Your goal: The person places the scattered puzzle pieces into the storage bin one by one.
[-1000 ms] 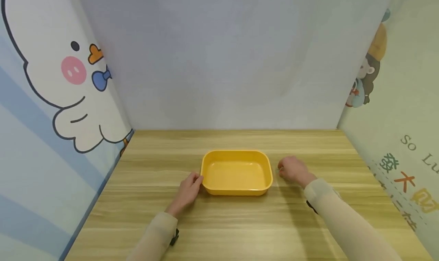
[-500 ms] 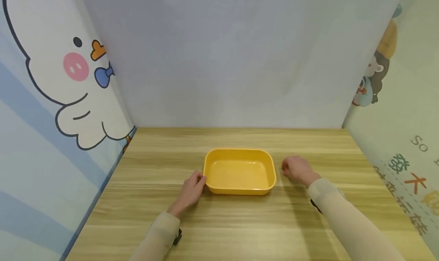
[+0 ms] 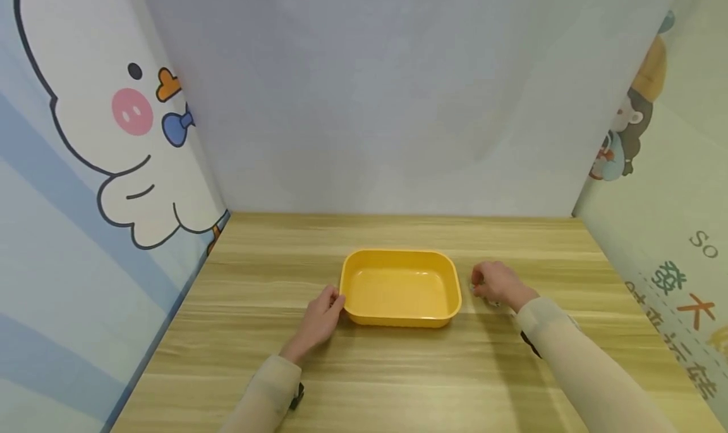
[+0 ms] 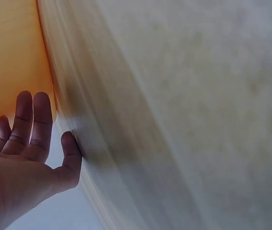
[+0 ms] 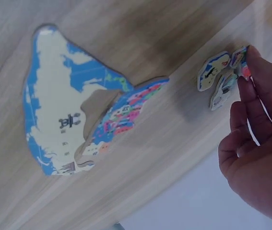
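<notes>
tray: long axis sideways | left hand: extended, touching it | right hand: pinching piece

You are in a small corner shut in on three sides, like a booth; if it belongs to a home or a studio, I cannot tell. Before you is a plain, pale backdrop with soft creases. At your left, a blue-striped panel carries a big cartoon bird. At your right, a pale green panel shows a cartoon figure and Chinese characters. A wood-grain table fills the space between.
</notes>
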Demonstrator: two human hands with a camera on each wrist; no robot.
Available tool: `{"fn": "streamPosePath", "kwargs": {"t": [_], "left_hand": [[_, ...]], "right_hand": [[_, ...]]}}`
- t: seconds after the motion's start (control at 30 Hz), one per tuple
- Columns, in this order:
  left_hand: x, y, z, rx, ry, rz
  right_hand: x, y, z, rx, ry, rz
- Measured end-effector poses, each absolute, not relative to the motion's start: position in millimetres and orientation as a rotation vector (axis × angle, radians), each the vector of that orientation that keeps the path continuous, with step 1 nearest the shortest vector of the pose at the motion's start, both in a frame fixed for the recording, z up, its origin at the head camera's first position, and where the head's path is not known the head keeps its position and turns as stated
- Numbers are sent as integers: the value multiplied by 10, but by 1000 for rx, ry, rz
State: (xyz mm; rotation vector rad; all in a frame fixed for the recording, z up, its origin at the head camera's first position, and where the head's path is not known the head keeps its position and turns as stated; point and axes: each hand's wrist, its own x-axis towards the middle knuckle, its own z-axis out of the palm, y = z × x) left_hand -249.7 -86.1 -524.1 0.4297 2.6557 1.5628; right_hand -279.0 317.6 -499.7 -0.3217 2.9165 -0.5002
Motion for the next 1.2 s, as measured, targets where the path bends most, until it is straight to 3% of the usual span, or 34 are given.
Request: {"fn": "streamPosePath", "kwargs": {"t": [0.37, 1.2], "left_hand": [[-2479, -860, -5219, 440, 2670, 1568], [-2484, -883, -5198, 451, 2647, 1564]], "right_hand": [[-2771, 3190, -5005, -488, 2989, -622], [-2667, 3091, -4473, -452, 2939, -748]]}}
